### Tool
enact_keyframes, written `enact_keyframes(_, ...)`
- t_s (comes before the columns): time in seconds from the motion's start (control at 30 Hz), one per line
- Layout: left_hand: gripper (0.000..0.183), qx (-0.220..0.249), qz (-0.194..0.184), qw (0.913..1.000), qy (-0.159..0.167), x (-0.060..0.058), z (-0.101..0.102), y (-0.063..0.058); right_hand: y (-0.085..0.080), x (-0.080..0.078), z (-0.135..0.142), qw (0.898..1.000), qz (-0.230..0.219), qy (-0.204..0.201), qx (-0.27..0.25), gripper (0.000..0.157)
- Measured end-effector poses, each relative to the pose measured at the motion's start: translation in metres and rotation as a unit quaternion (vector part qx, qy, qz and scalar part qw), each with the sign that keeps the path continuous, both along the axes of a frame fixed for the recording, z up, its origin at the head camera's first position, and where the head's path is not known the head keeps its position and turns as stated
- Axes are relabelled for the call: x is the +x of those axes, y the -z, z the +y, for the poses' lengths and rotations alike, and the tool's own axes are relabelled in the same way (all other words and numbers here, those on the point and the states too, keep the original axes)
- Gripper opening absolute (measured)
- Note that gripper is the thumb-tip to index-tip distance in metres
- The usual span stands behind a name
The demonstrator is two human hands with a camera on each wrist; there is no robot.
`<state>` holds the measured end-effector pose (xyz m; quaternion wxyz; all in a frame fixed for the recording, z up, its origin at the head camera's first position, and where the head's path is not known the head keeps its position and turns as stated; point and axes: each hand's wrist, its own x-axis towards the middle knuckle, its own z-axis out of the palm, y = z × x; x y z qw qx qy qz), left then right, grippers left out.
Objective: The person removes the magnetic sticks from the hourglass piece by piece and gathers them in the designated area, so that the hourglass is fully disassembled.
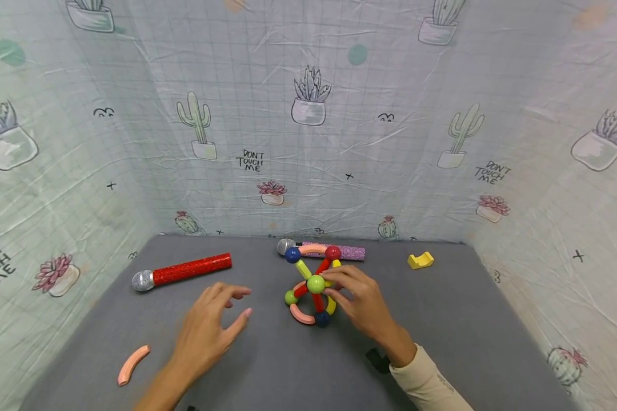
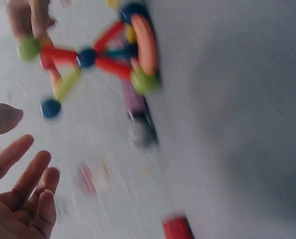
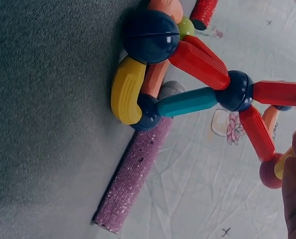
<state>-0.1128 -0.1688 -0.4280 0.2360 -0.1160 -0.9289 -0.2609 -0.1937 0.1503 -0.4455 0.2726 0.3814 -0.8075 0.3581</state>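
A magnetic ball-and-stick structure (image 1: pixel 317 302) stands on the grey table in front of me. A curved peach rod, a curved yellow rod and balls form its base; red rods and a teal rod meet at a dark blue centre ball (image 3: pixel 234 90). My right hand (image 1: pixel 362 305) pinches its upper part, fingertips at the light green ball (image 1: pixel 316 284) and a yellow rod (image 3: pixel 286 162). A dark blue ball (image 1: pixel 292 254) and a red ball (image 1: pixel 332 253) sit at the top, joined by a peach rod. To the left, apart from it, my left hand (image 1: pixel 205 325) hovers with relaxed fingers, holding nothing.
A red glittery microphone (image 1: pixel 192 269) lies at back left, and a purple one (image 1: pixel 352 253) behind the structure. One loose curved peach rod (image 1: pixel 132 364) is at front left, a small yellow block (image 1: pixel 420 261) at back right. Printed fabric (image 1: pixel 308 154) encloses the table's back and sides.
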Motion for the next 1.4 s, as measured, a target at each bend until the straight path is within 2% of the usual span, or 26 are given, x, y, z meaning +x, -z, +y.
enact_keyframes(0.13, 0.043, 0.035, -0.033, 0.9972, 0.058, -0.013, 0.039, -0.008, 0.000, 0.000, -0.003, 1.000, 0.000, -0.003, -0.006, 0.041)
enact_keyframes(0.27, 0.052, 0.077, -0.043, 0.9901, 0.109, -0.026, 0.071, -0.009, 0.001, 0.001, -0.009, 1.000, 0.018, 0.002, -0.011, 0.042)
enact_keyframes(0.43, 0.051, 0.112, -0.034, 0.9846, 0.130, -0.039, 0.091, -0.006, 0.001, 0.002, -0.017, 0.999, 0.033, 0.017, -0.008, 0.039)
enact_keyframes(0.63, 0.040, 0.140, -0.025, 0.9795, 0.142, -0.048, 0.093, -0.001, 0.001, 0.004, -0.022, 1.000, 0.009, 0.028, -0.009, 0.031)
enact_keyframes(0.83, 0.037, 0.102, -0.015, 0.9839, 0.146, -0.051, 0.093, 0.001, 0.000, 0.005, -0.023, 0.999, -0.011, 0.033, -0.013, 0.028)
enact_keyframes(1.1, 0.034, 0.058, -0.002, 0.9888, 0.137, -0.052, 0.092, 0.000, -0.002, 0.005, -0.025, 0.999, 0.001, 0.041, -0.009, 0.031)
enact_keyframes(1.3, 0.031, 0.046, 0.004, 0.9882, 0.146, -0.055, 0.090, -0.001, 0.000, 0.005, -0.026, 0.999, 0.008, 0.049, -0.007, 0.032)
enact_keyframes(1.4, 0.030, 0.058, -0.005, 0.9867, 0.152, -0.059, 0.089, -0.001, -0.001, 0.005, -0.026, 0.999, 0.009, 0.050, -0.007, 0.032)
